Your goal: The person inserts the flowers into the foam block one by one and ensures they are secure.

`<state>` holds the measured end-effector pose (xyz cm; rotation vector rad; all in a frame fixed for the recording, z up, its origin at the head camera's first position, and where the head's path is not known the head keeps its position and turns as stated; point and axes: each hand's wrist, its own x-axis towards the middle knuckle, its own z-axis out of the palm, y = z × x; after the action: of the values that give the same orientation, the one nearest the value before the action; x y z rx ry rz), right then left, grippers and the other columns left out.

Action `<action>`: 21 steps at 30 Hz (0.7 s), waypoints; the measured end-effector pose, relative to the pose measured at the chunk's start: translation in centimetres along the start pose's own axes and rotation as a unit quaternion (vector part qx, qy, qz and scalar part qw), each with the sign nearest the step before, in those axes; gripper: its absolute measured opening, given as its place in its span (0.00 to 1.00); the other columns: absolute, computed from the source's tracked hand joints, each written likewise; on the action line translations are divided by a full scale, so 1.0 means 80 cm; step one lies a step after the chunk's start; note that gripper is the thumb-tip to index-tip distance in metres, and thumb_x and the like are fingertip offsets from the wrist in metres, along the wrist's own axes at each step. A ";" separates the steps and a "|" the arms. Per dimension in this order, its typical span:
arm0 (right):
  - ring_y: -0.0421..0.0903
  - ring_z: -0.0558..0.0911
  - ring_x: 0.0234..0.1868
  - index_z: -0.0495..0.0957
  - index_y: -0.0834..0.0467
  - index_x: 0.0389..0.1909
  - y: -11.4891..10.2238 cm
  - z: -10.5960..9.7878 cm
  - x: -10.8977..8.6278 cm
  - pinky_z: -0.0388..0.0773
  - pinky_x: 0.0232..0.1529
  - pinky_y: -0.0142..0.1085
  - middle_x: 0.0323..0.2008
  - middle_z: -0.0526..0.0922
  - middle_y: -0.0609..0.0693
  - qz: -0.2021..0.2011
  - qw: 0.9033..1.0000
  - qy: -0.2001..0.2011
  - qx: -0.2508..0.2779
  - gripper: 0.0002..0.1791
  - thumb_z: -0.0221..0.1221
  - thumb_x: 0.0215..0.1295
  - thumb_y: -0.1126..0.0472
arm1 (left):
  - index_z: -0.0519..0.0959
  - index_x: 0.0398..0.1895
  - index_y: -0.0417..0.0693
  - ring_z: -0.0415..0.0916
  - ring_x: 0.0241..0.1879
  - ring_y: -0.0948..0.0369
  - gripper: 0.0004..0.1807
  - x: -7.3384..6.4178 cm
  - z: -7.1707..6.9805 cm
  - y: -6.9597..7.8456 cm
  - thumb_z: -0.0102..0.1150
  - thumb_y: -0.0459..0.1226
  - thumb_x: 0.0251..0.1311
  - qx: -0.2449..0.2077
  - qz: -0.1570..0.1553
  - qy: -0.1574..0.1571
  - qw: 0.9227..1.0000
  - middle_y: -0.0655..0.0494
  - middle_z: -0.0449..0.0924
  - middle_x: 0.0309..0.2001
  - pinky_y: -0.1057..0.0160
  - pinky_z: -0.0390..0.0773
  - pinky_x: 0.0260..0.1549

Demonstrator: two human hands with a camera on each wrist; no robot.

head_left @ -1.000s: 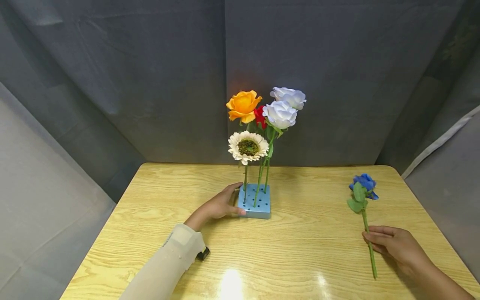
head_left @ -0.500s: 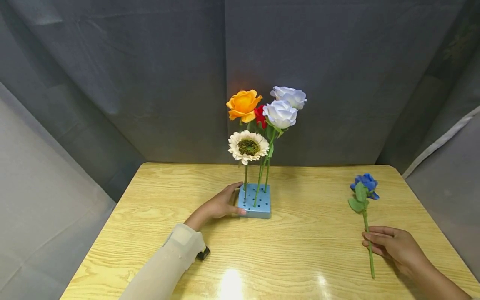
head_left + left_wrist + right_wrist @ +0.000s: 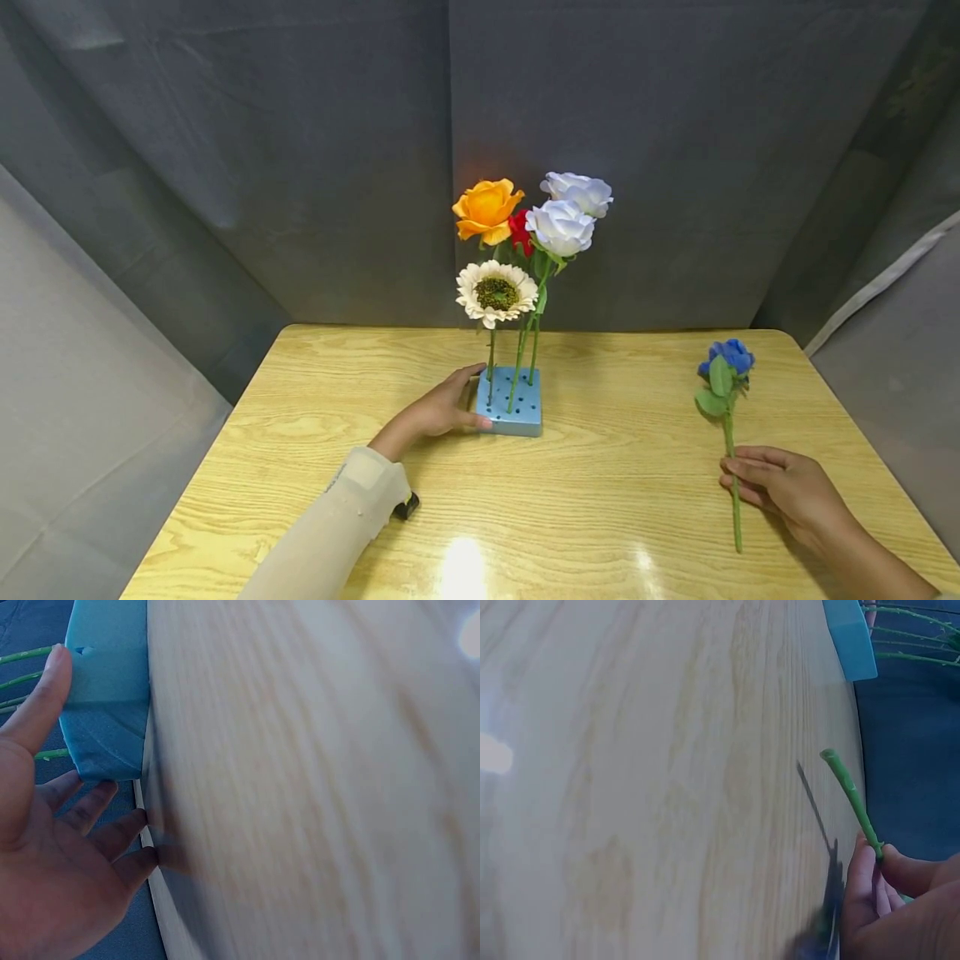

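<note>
My left hand (image 3: 442, 408) holds the left side of a light blue block with holes (image 3: 525, 423). In the left wrist view the thumb lies along the block (image 3: 112, 682) and the fingers are at its end. In the block stand an orange rose (image 3: 486, 210), a cream sunflower (image 3: 496, 294), a partly hidden red flower (image 3: 521, 232) and two white roses (image 3: 561, 228). Far to the right, my right hand (image 3: 798, 492) pinches the stem of a blue rose (image 3: 731, 357), bloom pointing away. The right wrist view shows its cut stem end (image 3: 847, 787) above the table, over its shadow.
The wooden table (image 3: 615, 500) spreads between the hands. Dark grey cloth (image 3: 337, 167) hangs right behind its back edge, and lighter cloth (image 3: 82, 400) flanks the left side. A small black object (image 3: 407, 506) shows at the left cuff.
The blue rose has risen slightly in my right hand, and its stem's lower end has swung a little to the left. My left hand and the block have stayed put.
</note>
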<state>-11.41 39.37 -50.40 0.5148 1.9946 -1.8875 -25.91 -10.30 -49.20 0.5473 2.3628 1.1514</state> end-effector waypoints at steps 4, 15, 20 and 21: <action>0.45 0.90 0.43 0.58 0.79 0.72 -0.005 0.004 0.000 0.86 0.48 0.36 0.41 0.89 0.44 -0.009 1.000 -0.008 0.018 0.34 0.60 0.75 0.65 | 0.47 0.85 0.56 0.47 0.80 0.45 0.60 0.000 0.000 0.000 0.77 0.49 0.55 0.003 -0.002 0.000 1.000 0.44 0.46 0.82 0.39 0.54 0.75; 0.46 0.90 0.44 0.55 0.79 0.72 -0.013 0.021 -0.001 0.86 0.48 0.37 0.43 0.88 0.46 -0.027 0.999 -0.021 0.005 0.35 0.58 0.77 0.65 | 0.47 0.85 0.57 0.47 0.80 0.44 0.60 0.000 0.000 0.002 0.77 0.49 0.55 0.008 -0.003 0.001 1.000 0.43 0.46 0.82 0.39 0.54 0.75; 0.46 0.90 0.44 0.57 0.79 0.71 -0.015 0.032 0.000 0.85 0.48 0.37 0.43 0.88 0.47 -0.041 0.999 -0.022 0.015 0.32 0.58 0.76 0.66 | 0.47 0.85 0.56 0.46 0.80 0.44 0.60 0.000 0.000 0.002 0.77 0.49 0.55 0.010 -0.003 0.001 1.000 0.43 0.46 0.82 0.39 0.54 0.75; 0.46 0.90 0.44 0.58 0.79 0.70 -0.015 0.034 0.001 0.86 0.48 0.37 0.42 0.88 0.47 -0.045 0.999 -0.023 0.019 0.31 0.58 0.76 0.66 | 0.47 0.85 0.56 0.46 0.80 0.44 0.60 0.000 0.000 0.002 0.77 0.49 0.55 0.011 -0.002 0.001 1.000 0.43 0.46 0.82 0.39 0.54 0.75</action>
<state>-12.05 36.60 -49.51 0.3945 1.9876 -1.9745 -25.86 -10.23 -49.05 0.5475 2.3793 1.1262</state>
